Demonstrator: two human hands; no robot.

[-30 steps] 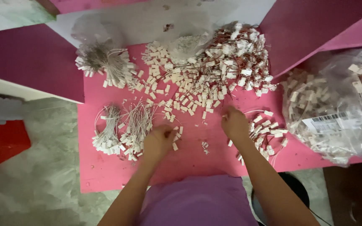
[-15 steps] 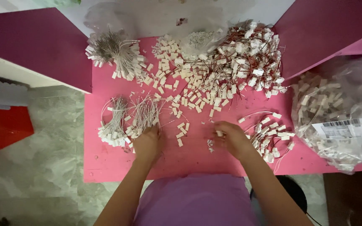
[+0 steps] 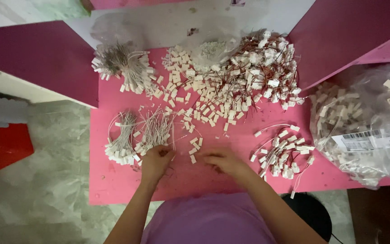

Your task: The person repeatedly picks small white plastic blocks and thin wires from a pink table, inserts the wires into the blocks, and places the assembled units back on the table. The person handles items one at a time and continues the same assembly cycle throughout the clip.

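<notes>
On pink table (image 3: 113, 180), two hands (image 3: 156, 160), four wired-connector bundles (image 3: 123, 144)

A fanned bundle of thin pale wires with small white plastic connector ends (image 3: 156, 131) is lying flat on the pink table, its connectors bunching at six o'clock. A few loose white rectangular plastic connector housings (image 3: 194, 149) are sitting scattered at three o'clock of that bundle, strung in a short line, separate from one another.
</notes>
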